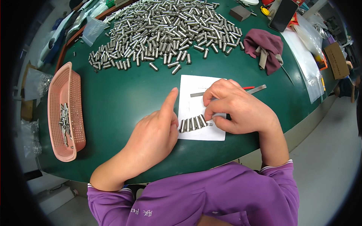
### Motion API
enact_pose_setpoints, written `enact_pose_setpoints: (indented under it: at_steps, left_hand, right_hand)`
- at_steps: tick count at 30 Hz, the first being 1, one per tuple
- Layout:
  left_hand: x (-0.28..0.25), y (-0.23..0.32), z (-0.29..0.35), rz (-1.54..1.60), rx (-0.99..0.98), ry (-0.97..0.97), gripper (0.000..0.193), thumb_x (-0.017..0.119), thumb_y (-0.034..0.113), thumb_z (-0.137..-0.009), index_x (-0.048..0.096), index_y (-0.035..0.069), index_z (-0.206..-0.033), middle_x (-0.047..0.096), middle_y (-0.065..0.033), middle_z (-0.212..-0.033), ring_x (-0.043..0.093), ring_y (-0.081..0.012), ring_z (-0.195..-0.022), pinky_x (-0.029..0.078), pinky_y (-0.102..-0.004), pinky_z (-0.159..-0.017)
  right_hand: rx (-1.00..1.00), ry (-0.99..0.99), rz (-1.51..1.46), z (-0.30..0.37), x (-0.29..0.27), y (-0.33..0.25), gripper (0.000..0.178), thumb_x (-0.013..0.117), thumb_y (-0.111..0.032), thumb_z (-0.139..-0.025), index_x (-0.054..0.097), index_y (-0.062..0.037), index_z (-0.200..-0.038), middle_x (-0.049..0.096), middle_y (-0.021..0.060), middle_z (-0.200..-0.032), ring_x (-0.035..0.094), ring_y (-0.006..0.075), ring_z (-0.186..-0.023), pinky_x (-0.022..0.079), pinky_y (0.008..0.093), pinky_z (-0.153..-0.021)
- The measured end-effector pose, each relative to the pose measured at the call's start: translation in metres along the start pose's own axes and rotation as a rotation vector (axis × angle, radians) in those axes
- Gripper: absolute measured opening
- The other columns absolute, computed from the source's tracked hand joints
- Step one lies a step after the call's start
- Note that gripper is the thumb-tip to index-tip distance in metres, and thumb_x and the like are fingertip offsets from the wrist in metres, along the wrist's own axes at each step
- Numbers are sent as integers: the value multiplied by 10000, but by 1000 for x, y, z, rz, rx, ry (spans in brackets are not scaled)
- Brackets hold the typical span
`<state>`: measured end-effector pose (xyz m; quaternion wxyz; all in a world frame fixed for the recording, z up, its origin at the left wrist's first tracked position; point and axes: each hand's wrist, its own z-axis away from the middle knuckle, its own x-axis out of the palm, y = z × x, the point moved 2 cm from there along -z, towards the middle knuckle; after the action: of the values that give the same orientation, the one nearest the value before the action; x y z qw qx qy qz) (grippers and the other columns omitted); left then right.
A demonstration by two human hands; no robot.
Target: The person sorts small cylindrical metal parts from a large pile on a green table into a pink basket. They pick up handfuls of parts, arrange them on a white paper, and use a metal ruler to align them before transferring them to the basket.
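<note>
Several short metal pins [192, 123] stand side by side in a slightly fanned row on a white printed sheet [192, 83]. At the row's left end is my left hand [156, 130], its index finger stretched out and its other fingers curled. Nothing shows in this hand, though its palm and thumb are hidden. My right hand [239, 107] hovers over the sheet's right side with bent, separated fingers. Its index fingertip is close to the rightmost pin; whether they touch, I cannot tell. A flat grey metal piece [258, 89] and a red stick [249, 87] emerge behind this hand.
A large heap of metal pins [166, 28] covers the green table's far side. At left, a pink perforated basket [77, 113] holds more pins. A maroon cloth [267, 47], a dark block [240, 13], a phone [283, 16] and plastic bags [307, 32] lie right.
</note>
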<state>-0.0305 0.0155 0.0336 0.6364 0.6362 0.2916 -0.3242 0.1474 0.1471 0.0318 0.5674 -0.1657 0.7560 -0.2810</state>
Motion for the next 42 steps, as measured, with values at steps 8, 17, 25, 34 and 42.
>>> enact_pose_setpoints:
  at_steps: [8, 17, 25, 34, 42]
  left_hand:
    - [-3, 3, -4, -8, 2, -4, 660, 569, -45, -775, 296, -80, -1374, 609, -112, -776, 626, -289, -705, 509, -393, -651]
    - [3, 2, 0, 46, 18, -10, 785, 590, -77, -759, 228, 25, -1447, 591, -76, -803, 595, -204, -679, 497, -320, -649]
    - [7, 3, 0, 104, 50, -32, 807, 625, -57, -768, 210, 27, -1455, 587, -65, -823, 569, -177, -668, 486, -297, -629]
    - [13, 6, -3, 188, -2, -81, 917, 754, 16, -712, 216, 18, -1454, 502, -104, -1079, 533, -159, -730, 480, -275, -653]
    - [6, 8, -2, 210, 8, 34, 816, 651, -51, -750, 232, 10, -1448, 476, -124, -1127, 534, -146, -744, 473, -263, -676]
  right_hand:
    - [-6, -22, -4, 1, 2, 3, 153, 615, -43, -665, 675, -117, -784, 568, 27, -934, 527, 245, -962, 380, 371, -873]
    - [18, -25, 20, 2, 0, 3, 138, 625, -45, -671, 680, -113, -778, 569, 14, -889, 534, 231, -937, 384, 368, -865]
    - [80, -20, 49, 4, -4, 6, 127, 617, -46, -674, 673, -111, -768, 562, 8, -871, 525, 226, -927, 378, 358, -852]
    - [71, -32, 65, 4, -5, 7, 115, 609, -54, -679, 668, -111, -760, 559, 12, -861, 523, 226, -925, 379, 356, -850]
    - [55, 172, 118, 2, -9, 10, 193, 559, -24, -696, 654, -89, -851, 561, 59, -882, 522, 254, -939, 393, 383, -873]
